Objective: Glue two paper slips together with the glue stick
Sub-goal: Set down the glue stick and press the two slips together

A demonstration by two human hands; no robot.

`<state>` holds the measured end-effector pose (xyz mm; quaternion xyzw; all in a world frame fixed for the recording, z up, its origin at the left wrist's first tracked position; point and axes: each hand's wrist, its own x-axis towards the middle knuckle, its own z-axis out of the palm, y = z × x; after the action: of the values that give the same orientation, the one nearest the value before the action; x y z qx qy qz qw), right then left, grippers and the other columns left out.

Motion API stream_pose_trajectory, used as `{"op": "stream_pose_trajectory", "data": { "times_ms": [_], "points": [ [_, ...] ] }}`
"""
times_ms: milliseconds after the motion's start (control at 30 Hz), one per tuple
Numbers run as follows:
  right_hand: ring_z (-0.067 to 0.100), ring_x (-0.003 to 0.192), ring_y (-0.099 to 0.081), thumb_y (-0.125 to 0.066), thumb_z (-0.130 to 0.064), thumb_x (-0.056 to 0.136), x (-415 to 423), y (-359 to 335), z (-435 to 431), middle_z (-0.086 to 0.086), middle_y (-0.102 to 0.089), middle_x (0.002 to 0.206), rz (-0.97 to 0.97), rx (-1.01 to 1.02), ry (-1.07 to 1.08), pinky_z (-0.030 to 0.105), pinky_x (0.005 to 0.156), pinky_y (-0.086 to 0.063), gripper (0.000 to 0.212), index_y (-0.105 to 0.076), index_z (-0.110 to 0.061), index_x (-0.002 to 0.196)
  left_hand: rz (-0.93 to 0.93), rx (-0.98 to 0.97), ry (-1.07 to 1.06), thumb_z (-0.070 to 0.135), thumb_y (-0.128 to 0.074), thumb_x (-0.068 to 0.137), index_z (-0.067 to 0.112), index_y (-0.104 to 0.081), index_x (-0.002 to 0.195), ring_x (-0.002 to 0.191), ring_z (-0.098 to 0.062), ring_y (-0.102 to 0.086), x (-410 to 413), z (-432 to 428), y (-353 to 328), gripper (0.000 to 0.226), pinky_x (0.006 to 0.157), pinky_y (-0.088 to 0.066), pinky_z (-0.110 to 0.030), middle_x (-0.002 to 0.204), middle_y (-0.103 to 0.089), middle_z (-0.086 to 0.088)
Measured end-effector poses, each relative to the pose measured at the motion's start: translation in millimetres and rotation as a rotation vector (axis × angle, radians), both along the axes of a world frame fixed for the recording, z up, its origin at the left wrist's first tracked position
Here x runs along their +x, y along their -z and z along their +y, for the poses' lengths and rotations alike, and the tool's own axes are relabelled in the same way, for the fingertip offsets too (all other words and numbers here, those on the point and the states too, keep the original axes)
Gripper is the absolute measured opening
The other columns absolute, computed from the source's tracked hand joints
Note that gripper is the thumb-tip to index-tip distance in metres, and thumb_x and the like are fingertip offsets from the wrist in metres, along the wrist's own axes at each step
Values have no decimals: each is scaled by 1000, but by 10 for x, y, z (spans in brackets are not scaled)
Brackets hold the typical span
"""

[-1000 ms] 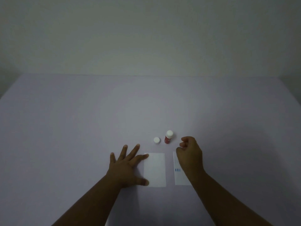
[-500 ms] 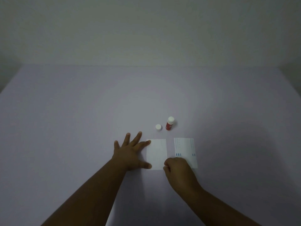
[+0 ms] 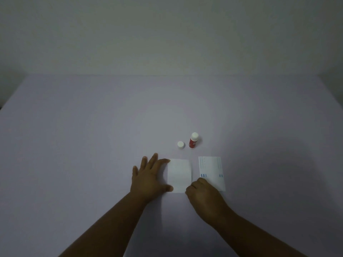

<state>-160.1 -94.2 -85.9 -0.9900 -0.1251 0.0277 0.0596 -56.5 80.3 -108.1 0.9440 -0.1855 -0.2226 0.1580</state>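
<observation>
Right hand [image 3: 203, 194] still curled at printed slip's [image 3: 211, 171] near corner, barely shifted.

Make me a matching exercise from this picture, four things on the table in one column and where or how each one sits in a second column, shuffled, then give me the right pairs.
Things:
1. glue stick
2. cap
3. blank slip
4. printed slip

States:
A. lies flat with the left hand pressing its left edge
B. stands upright, red body, uncapped
C. lies flat with the right hand at its near left corner
D. small and white, sits alone just left of the red tube

Pairs: 1-B, 2-D, 3-A, 4-C
</observation>
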Motion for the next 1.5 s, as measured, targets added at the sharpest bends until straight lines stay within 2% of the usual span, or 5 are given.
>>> {"op": "stream_pose_trajectory", "data": {
  "times_ms": [200,400,667,967,1500],
  "points": [
    [9,49,-55,-86,-14,35,-16,32,3,-5,-58,48,-13,1,0,16,46,-45,33,-56,-22,46,-127,-65,-218,58,-77,62,34,-38,138,133,-22,-36,-201,-35,-67,89,106,-35,-39,144,-42,5],
    [10,51,-57,-86,-11,39,-25,56,1,-7,-59,51,-51,53,21,18,46,-47,32,-58,-22,49,-95,-155,-310,36,-68,83,19,-67,107,104,-17,-55,-470,-127,-79,29,85,-38,-19,114,-65,-1],
    [10,53,-57,-85,-9,42,-56,85,3,-6,-60,54,-81,93,45,19,47,-47,30,-59,-21,52,-77,-224,-410,39,-65,86,17,-58,127,120,-17,-50,-711,-154,-46,47,99,-36,-22,129,-58,-1],
    [12,53,-56,-84,-9,43,-40,113,-15,-6,-58,54,-71,103,27,20,48,-47,31,-56,-21,51,-65,-380,-533,18,-73,82,11,-77,91,78,-3,-56,-716,-216,-95,13,76,-32,-1,94,-74,-2],
    [12,56,-57,-83,-11,46,-55,151,-21,-6,-59,56,-3,73,42,20,52,-50,31,-56,-22,55,-32,-317,-476,24,-59,91,18,-68,89,71,-2,-49,-708,-244,-142,10,56,-33,-4,81,-57,9]
  ]
}}
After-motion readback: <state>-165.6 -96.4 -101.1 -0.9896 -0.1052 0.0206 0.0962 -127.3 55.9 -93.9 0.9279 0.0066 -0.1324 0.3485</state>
